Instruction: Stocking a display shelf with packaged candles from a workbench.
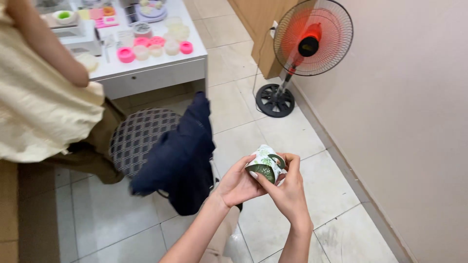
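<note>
While the head view looks down at the tiled floor [273, 146], a small white cup [265, 164] with green leaves is held low in the middle, at about 6 o'clock. The cup is gripped by both hands together, tipped on its side. It is cupped from below by the left hand [238, 185], and its green handle side is wrapped by the fingers of the right hand [288, 187]. Both hands are closed on it.

To do this well, the cup should be kept snug in both palms, and it should be turned slowly so it is not dropped on the hard tiles.

At 10 o'clock a person in a cream shirt [39, 97] is seen beside a patterned stool [139, 136] with a dark blue cloth [183, 156] draped over it. At 11 o'clock pink and white pots [156, 46] are set on a white tabletop [151, 68]. A fan [312, 39] is stood at 1 o'clock.

The inside of the cup is hidden, and its base is covered by fingers. The person is cut off by the picture edge.
</note>
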